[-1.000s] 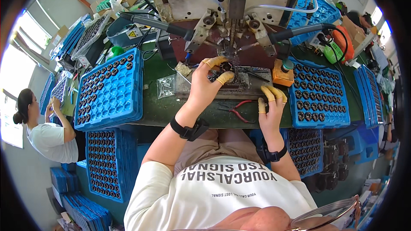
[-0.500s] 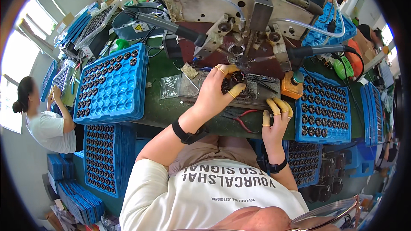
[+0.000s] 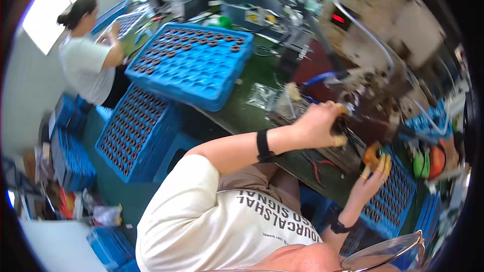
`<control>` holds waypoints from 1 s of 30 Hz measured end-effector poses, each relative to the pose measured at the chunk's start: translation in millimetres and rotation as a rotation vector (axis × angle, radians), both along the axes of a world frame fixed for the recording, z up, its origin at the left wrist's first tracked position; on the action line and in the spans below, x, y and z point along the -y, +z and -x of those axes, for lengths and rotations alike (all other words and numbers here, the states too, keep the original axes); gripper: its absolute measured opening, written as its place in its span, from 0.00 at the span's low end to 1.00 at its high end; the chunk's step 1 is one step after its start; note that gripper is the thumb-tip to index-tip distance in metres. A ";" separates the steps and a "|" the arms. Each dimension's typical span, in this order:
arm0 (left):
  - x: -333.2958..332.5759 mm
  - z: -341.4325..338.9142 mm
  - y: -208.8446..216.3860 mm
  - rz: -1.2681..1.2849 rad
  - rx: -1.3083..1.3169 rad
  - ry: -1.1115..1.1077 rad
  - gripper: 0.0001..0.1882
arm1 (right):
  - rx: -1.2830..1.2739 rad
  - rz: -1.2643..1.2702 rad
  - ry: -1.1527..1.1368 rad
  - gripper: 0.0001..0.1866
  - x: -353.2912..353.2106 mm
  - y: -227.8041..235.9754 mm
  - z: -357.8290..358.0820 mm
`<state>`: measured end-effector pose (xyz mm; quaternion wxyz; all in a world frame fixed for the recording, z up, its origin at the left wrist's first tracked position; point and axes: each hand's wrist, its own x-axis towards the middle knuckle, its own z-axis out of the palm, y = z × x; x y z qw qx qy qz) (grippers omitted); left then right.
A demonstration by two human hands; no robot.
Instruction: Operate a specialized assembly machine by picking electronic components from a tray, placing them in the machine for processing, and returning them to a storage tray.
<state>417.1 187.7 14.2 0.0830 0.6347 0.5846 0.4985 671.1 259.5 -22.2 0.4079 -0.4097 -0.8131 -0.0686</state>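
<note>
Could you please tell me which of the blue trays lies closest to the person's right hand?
The blue tray at the right end of the bench, directly under the right hand. The big tray lies far left on the bench; the stacked one sits below bench level.

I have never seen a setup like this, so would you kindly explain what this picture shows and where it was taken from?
The view comes from a fisheye camera on a worker's head, tilted and looking down, so edges bend. The left hand, with yellow finger covers, grips a small dark part at a blurred metal machine. The right hand hovers open over a blue plastic tray of dark round parts. A larger blue compartment tray lies on the green workbench, beside red-handled pliers. Another person works at the far left.
</note>
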 end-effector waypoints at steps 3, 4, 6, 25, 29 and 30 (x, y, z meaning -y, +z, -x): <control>20.8 15.0 14.1 0.018 0.038 -0.056 0.38 | 0.041 0.008 0.010 0.22 -12.2 -6.7 -8.4; 30.6 29.5 20.6 0.061 -0.058 -0.084 0.36 | 0.068 0.024 -0.018 0.22 -14.3 -8.1 -10.0; 51.8 70.4 33.7 0.213 -0.168 -0.104 0.29 | 0.120 0.028 -0.028 0.21 -17.8 -7.8 -12.3; 61.8 362.3 20.3 0.815 -0.478 0.567 0.23 | -0.205 0.049 0.075 0.23 41.4 -31.3 6.7; 68.3 354.0 23.7 0.736 -0.497 0.643 0.20 | -0.219 0.074 0.127 0.23 43.6 -42.9 15.4; 69.6 342.7 31.2 0.623 -0.469 0.667 0.20 | -0.226 0.081 0.120 0.23 43.7 -44.3 14.2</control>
